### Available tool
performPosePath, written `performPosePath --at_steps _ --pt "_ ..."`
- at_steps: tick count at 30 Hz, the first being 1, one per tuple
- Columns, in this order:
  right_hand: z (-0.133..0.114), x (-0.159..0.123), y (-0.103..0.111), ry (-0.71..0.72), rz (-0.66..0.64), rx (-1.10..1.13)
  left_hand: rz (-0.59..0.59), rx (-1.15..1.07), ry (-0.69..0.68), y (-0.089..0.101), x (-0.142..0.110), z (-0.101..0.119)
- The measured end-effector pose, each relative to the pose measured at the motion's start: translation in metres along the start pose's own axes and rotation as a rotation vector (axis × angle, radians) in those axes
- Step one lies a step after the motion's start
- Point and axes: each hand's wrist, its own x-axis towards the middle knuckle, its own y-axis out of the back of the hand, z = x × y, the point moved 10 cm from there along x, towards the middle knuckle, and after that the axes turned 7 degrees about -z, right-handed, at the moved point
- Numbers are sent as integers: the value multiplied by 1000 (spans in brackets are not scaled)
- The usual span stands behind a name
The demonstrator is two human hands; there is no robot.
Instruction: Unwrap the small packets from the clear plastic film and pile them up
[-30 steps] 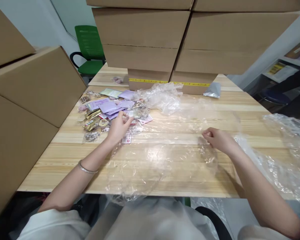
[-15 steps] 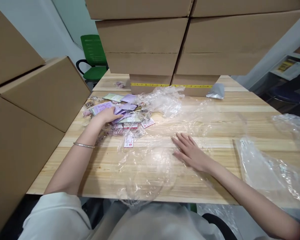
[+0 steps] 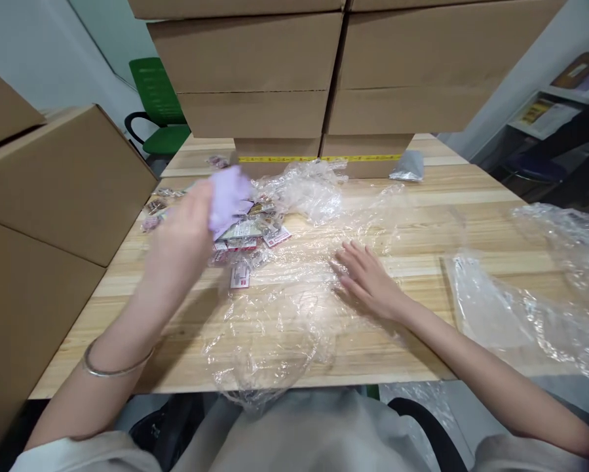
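Wooden table (image 3: 92,331), left hand (image 3: 183,233) holding purple packets (image 3: 227,195), right hand (image 3: 369,278) on plastic (image 3: 269,334)

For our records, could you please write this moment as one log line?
left hand: holding purple packaging, blurred | right hand: open on clear plastic | beyond: cardboard boxes

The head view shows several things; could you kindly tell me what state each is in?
left hand: closed on purple packaging
purple packaging: held up, blurred
right hand: open, palm down
clear film: crumpled, spread over table
cardboard boxes: stacked
bracelet: worn
silver-grey pouch: lying on table
green chair: upright
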Motion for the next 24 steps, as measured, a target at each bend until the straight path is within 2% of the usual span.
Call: performPosePath --at_steps 1,3,4,5,6,7,8,10,11,12,15,19,22,24 --pt "0 -5 18 -12 94 33 39 -100 -236 0 -7 35" --pt "-3 -23 59 -22 317 95 -77 -260 -698 -27 -32 102" --pt "-7 -35 77 -12 421 117 -161 -302 -826 -46 -43 124" --pt "-14 -47 91 17 483 135 -234 -328 -908 -66 -52 141" --pt "-25 -56 97 71 476 147 -302 -341 -943 -85 -59 153" --pt "-38 -62 93 136 392 155 -375 -356 -943 -104 -63 161" --pt "-52 -65 81 198 245 158 -429 -385 -920 -119 -65 165" --pt "-72 -72 42 275 -90 142 -523 -435 -865 -139 -67 168" --pt "-77 -75 24 282 -199 126 -562 -457 -853 -142 -68 168" --pt "-78 -77 11 277 -248 112 -598 -476 -849 -143 -68 167" --pt "-75 -72 -4 289 -232 140 -665 -544 -807 -126 -61 156" --pt "-63 -58 2 299 -196 284 -725 -705 -642 -90 -51 111" --pt "-49 -48 3 207 -209 441 -879 -849 -573 -75 -69 72" --pt "-37 -42 0 107 -194 532 -966 -844 -554 -73 -91 51"
